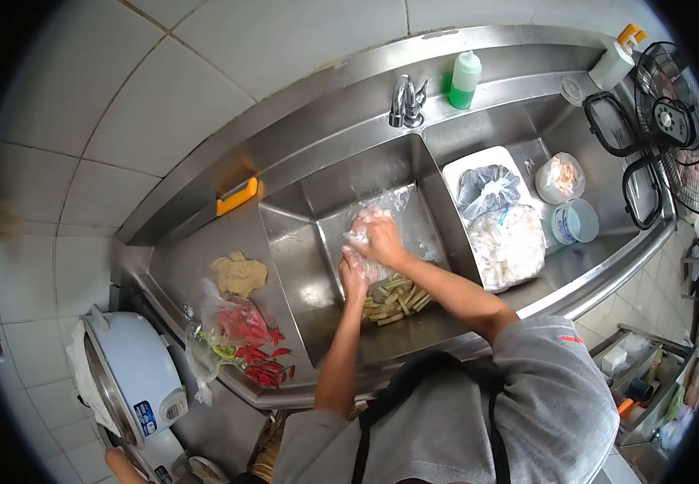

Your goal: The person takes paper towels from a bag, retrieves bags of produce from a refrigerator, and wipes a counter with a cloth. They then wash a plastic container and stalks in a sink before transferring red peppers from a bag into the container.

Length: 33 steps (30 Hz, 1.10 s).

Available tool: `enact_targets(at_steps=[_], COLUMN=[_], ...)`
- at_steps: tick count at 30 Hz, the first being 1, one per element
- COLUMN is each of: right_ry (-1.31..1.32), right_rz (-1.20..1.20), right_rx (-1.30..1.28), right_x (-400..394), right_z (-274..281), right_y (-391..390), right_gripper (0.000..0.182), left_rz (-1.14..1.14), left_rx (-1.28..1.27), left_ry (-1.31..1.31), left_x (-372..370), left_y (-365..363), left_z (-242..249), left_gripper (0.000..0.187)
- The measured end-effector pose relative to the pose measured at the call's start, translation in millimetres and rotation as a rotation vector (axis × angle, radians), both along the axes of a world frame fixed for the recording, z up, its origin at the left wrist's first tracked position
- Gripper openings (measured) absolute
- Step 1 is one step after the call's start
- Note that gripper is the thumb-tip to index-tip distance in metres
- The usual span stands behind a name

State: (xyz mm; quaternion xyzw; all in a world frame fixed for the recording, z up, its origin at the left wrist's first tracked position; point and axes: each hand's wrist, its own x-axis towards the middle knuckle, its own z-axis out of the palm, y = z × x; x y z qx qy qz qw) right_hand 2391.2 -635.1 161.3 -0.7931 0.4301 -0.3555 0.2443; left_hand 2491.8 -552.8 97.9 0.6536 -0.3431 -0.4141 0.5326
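Observation:
Over the left sink basin, my right hand is closed on a crumpled, clear plastic bag with something pale and pinkish showing in it. Just below, my left hand has its fingers wrapped at the lower part of the same bag. Glare and the fingers hide what exactly is inside. Beneath my forearms, pale green cut stalks lie on the basin floor, close to the bag.
The right basin holds a white tray with bagged food and two plastic tubs. A yellow-handled knife, a tan cloth and red chillies lie on the left drainboard. Behind stand a faucet and green soap bottle.

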Motion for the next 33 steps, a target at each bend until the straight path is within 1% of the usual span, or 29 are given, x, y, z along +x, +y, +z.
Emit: enact_targets(at_steps=[2, 3, 4, 6, 7, 8, 10, 11, 12, 13, 14, 15, 16, 18, 19, 21, 22, 24, 25, 26, 27, 28, 29, 30, 31, 32, 33], right_ry=[-0.152, -0.196, -0.199, -0.137, -0.213, -0.214, -0.197, -0.204, -0.121, -0.036, -0.087, -0.015, -0.007, -0.039, -0.044, -0.251, -0.253, -0.367, -0.34, -0.312, -0.241, -0.152, 0.106, 0.293, 0.431, 0.5, 0.513], right_rz=[-0.171, -0.212, -0.221, -0.121, -0.053, -0.058, -0.257, -0.27, -0.339, -0.416, -0.369, -0.326, -0.355, -0.262, -0.285, -0.312, -0.331, -0.523, -0.648, -0.767, -0.88, -0.953, -1.027, -1.1, -1.144, -1.181, -1.201], right_rx=[0.135, 0.373, 0.363, -0.122, -0.004, 0.002, 0.374, 0.375, 0.421, 0.453, 0.268, 0.128, 0.137, 0.198, 0.199, 0.256, 0.257, 0.263, 0.128, -0.01, -0.09, -0.068, -0.258, -0.331, -0.296, -0.074, 0.098], right_x=[-2.4, -0.6, -0.1, -2.6, -9.8, -21.8, -42.6, -40.4, -38.9, -41.3, -35.2, -31.6, -37.4, -50.9, -57.9, -78.7, -93.7, -137.4, -165.1, -197.1, -229.9, -277.1, -320.3, -364.7, -402.2, -428.0, -454.4], right_z=[-9.6, 4.3, 11.9, 18.6, 2.5, -13.4, -35.4, -44.6, -52.8, -56.6, -56.9, -33.9, -33.0, -30.4, -26.4, -15.7, -1.5, 29.2, 27.6, 25.3, 35.6, -0.8, -6.5, -26.0, -37.0, -31.2, -36.5], right_y=[-11.3, -5.1, 7.4, 32.6, 30.8, 25.6, 9.1, 13.0, 21.3, 24.1, 37.3, 53.7, 56.3, 47.6, 46.4, 38.4, 37.1, 34.6, 29.9, 26.1, 26.3, 17.4, 14.9, 12.3, 10.1, 9.2, 8.9], right_gripper=[0.022, 0.021, 0.021, 0.027, 0.032, 0.032, 0.036, 0.036, 0.035, 0.035, 0.037, 0.035, 0.035, 0.031, 0.031, 0.026, 0.026, 0.031, 0.033, 0.035, 0.035, 0.035, 0.034, 0.037, 0.036, 0.036, 0.033], left_rz=[0.031, 0.042, 0.032, 0.371, 0.311, 0.308, 0.282, 0.241, 0.225, 0.297, 0.361, 0.421, 0.289, 0.34, 0.318, 0.376, 0.359, 0.166, 0.143, 0.142, 0.128, 0.119, 0.138, 0.086, 0.046, 0.094, 0.044], left_rx=[0.259, 0.296, 0.287, 0.089, 0.085, 0.091, 0.071, 0.052, 0.058, 0.072, 0.083, 0.059, 0.185, 0.125, 0.131, 0.1, 0.108, 0.084, 0.049, 0.058, 0.059, 0.056, 0.049, 0.15, 0.249, 0.238, 0.244], left_ry=[0.111, 0.095, 0.094, 0.32, 0.313, 0.311, 0.424, 0.371, 0.371, 0.398, 0.435, 0.414, 0.432, 0.486, 0.482, 0.512, 0.51, 0.318, 0.313, 0.315, 0.306, 0.297, 0.298, 0.215, 0.136, 0.141, 0.149], left_x=[-6.6, -7.0, -11.3, -24.7, -20.0, -18.0, -16.7, -18.9, -20.9, -26.7, -36.2, -34.8, -19.1, -32.3, -40.4, -58.3, -54.7, -34.8, -37.2, -34.3, -29.5, -28.0, -29.6, -30.6, -30.9, -32.9, -38.0], left_y=[-4.4, -4.3, -9.2, -15.2, -12.5, -4.2, 5.3, 8.8, 12.5, 6.9, -5.2, -12.0, -1.8, -6.0, -8.9, -20.3, -23.9, -28.7, -30.0, -29.7, -30.1, -30.1, -30.6, -32.2, -34.2, -35.4, -38.6], left_z=[35.5, 37.5, 46.1, 65.5, 60.4, 55.6, 61.5, 60.7, 65.1, 73.4, 77.4, 62.8, 43.1, 41.0, 53.2, 74.1, 69.1, 53.2, 62.5, 57.8, 49.5, 43.8, 42.1, 41.6, 42.0, 44.8, 49.1], left_gripper=[0.051, 0.052, 0.052, 0.051, 0.05, 0.05, 0.05, 0.05, 0.05, 0.05, 0.05, 0.051, 0.053, 0.054, 0.054, 0.052, 0.052, 0.049, 0.047, 0.047, 0.044, 0.042, 0.042, 0.039, 0.036, 0.036, 0.033])
